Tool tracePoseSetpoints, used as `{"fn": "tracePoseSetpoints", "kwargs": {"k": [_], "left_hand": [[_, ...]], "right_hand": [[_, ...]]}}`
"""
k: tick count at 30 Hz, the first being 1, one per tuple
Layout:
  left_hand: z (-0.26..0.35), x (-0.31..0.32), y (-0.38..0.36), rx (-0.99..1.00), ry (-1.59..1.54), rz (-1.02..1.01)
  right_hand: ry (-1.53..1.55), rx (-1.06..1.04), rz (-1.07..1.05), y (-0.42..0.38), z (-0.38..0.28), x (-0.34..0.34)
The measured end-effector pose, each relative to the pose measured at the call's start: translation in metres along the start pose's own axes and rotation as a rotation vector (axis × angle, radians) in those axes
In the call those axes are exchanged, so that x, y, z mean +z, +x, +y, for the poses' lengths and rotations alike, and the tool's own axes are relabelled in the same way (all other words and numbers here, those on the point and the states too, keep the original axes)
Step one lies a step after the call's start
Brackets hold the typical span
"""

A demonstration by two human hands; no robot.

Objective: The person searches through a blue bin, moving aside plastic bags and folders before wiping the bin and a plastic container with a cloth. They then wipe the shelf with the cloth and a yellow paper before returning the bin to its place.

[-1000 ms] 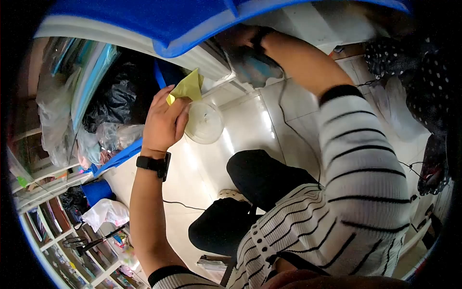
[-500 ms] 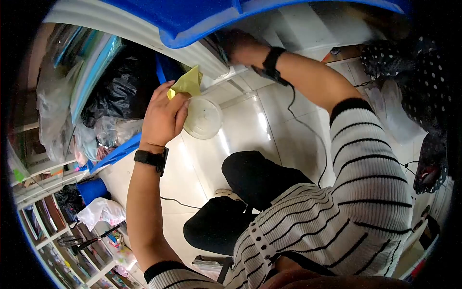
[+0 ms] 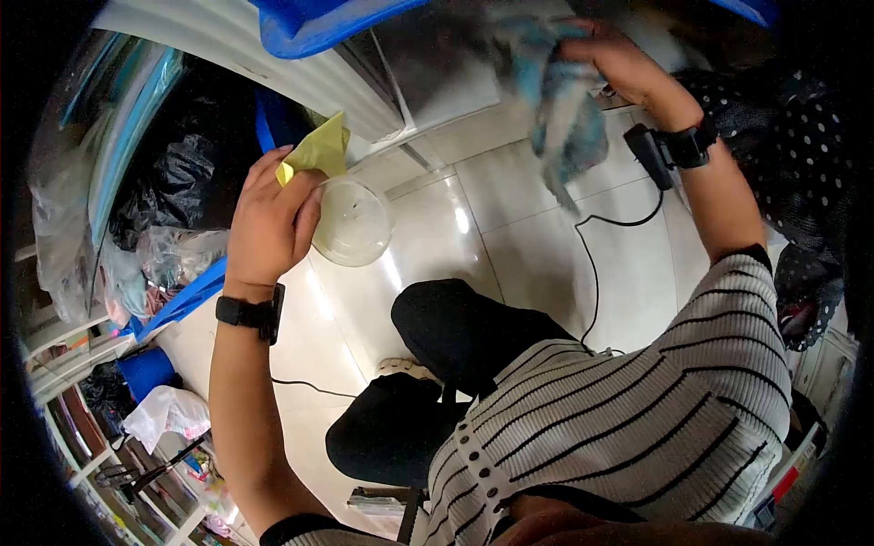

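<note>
My left hand (image 3: 275,214) grips a round clear plastic container (image 3: 353,223) and a piece of yellow paper (image 3: 320,150) that stands up from the fingers. In my right hand (image 3: 619,62), at the upper right, a blue and grey cloth (image 3: 572,127) hangs down, blurred by motion. The cloth is beside a dark, shiny surface (image 3: 446,82) under the blue plastic edge (image 3: 319,23).
Black and clear plastic bags (image 3: 177,164) fill the left side. Shelves with many items (image 3: 82,437) stand at the lower left. A black polka-dot fabric (image 3: 801,182) hangs at the right. A cable (image 3: 594,282) runs over the tiled floor.
My right hand has moved right, away from the white ridged panel, and the cloth now shows in it. My left hand, with the container and paper, appears slightly further left.
</note>
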State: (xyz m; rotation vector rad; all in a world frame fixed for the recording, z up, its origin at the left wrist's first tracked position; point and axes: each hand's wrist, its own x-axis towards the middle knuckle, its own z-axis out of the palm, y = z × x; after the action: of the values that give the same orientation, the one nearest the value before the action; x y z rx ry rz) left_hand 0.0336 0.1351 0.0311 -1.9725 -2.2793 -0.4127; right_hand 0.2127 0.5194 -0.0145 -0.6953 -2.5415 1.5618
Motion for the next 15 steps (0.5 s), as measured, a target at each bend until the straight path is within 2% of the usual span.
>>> {"fn": "tracePoseSetpoints", "kwargs": {"k": [1,2,8,9,14,15], "left_hand": [[-0.001,0.0,0.0,-0.015,-0.008,-0.03],[-0.001,-0.001,0.0,-0.015,-0.009,-0.03],[0.0,-0.001,0.0,-0.024,-0.003,-0.045],[0.001,0.0,0.002,-0.003,0.013,-0.006],[0.002,0.001,0.004,0.032,0.023,0.047],[0.002,0.001,0.004,0.035,0.026,0.045]], "right_hand": [[0.511,0.173,0.102,0.002,-0.003,0.002],[0.511,0.174,0.102,0.007,-0.006,0.003],[-0.822,-0.928,0.573,0.066,-0.026,0.016],[-0.821,-0.926,0.571,0.069,-0.029,0.024],[-0.146,-0.701,0.142,0.076,-0.045,0.067],[-0.326,-0.748,0.068,0.088,-0.02,0.085]]}}
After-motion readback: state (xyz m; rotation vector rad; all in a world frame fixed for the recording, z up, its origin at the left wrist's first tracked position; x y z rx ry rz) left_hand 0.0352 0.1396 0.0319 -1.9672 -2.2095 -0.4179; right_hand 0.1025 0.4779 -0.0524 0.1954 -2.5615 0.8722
